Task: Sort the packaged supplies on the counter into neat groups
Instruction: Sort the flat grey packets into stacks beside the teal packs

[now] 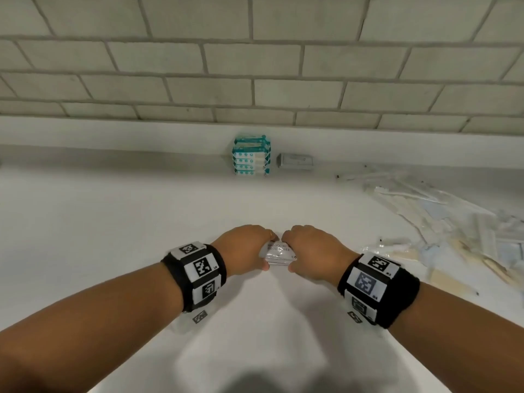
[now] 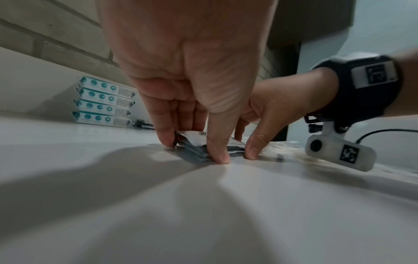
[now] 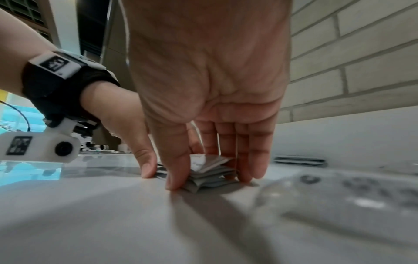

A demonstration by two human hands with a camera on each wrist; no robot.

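Sachet stack (image 1: 278, 254): small pile of flat white shampoo/conditioner sachets, lying on white counter (image 1: 113, 222), approx. centre, near front edge. Edges of pile ragged; upper sachets skewed vs. lower ones (see rt wrist view).

L hand (image 1: 243, 248): on left side of stack. Fingers point down, narrow spread, tips on far/left edge of pile; thumb (image 2: 218, 151) presses near edge, tip on counter. Pile is pinched betw. thumb and fingers.

R hand (image 1: 309, 251): on right side of stack, mirror pose. Fingers (image 3: 253, 160) straight, close together, tips down at far/right edge; thumb (image 3: 178, 171) at near edge, touching counter. Pile held betw. them. Hands nearly touch above stack.

Other groups:
- Teal-white packs (image 1: 251, 155): upright stack at back, against wall upstand. Well apart from hands.
- Grey flat packet pile (image 1: 295, 161): just beside teal stack, to its rt.
- Clear-wrapped long items (image 1: 442, 222): loose heap, unsorted, rt side of counter; nearest wrapper lies near R wrist.

Open room: counter bare to left of hands and betw. hands and back wall. Rt side crowded.
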